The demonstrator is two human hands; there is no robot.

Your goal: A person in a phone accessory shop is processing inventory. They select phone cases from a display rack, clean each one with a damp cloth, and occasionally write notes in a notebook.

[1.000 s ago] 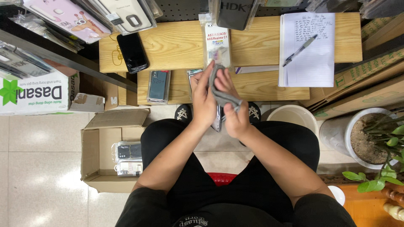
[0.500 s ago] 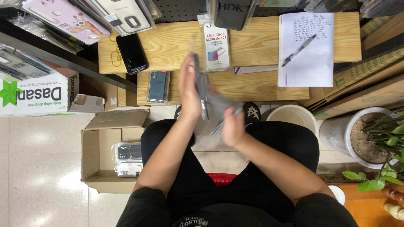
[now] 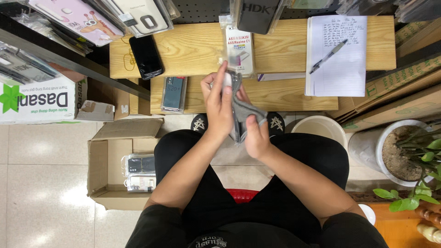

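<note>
- Two hands meet above the lap: the left hand (image 3: 219, 108) is wrapped around the upper end of one grey phone case (image 3: 241, 112), the right hand (image 3: 256, 135) pinches its lower edge
- One open cardboard box (image 3: 103, 170) on the floor holds a few bagged cases
- On the wooden bench (image 3: 193, 53): one black phone (image 3: 146, 56), one packaged dark case (image 3: 174, 93), one bagged clear case (image 3: 238, 46), one notebook (image 3: 337, 64) with one pen (image 3: 328, 56)

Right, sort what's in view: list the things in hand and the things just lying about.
In hand:
left hand
right hand
grey cloth
packaged phone case

Lying about:
black phone
notebook
pen
cardboard box
potted plant
</note>
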